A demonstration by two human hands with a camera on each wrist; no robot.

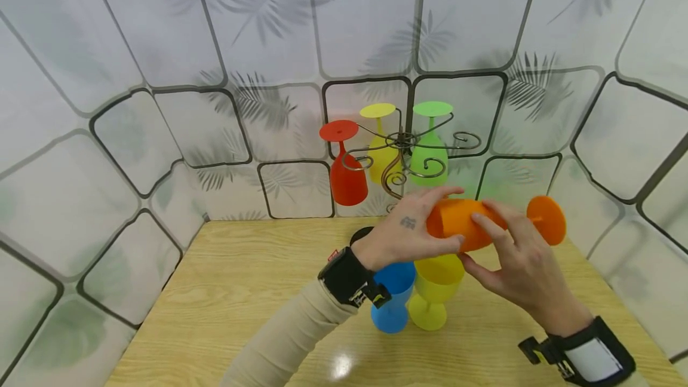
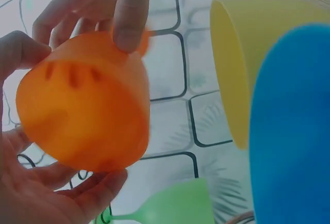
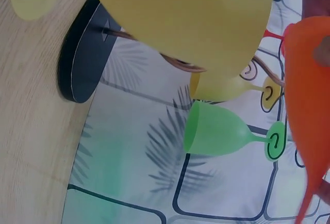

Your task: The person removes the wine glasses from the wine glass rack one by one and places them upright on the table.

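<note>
Orange goblet (image 1: 460, 223), foot toward 3 o'clock in head view, is gripped by left hand (image 1: 405, 229) near rim and right hand (image 1: 529, 261) around bowl.

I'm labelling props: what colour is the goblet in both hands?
Orange goblet, clearest in the head view.

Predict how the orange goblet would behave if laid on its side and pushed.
The orange goblet would probably roll, since its bowl and foot are round. It seems light for its size: dark finger shadows show through its apparently thin wall. Its smooth surface might be slightly slippery.
</note>
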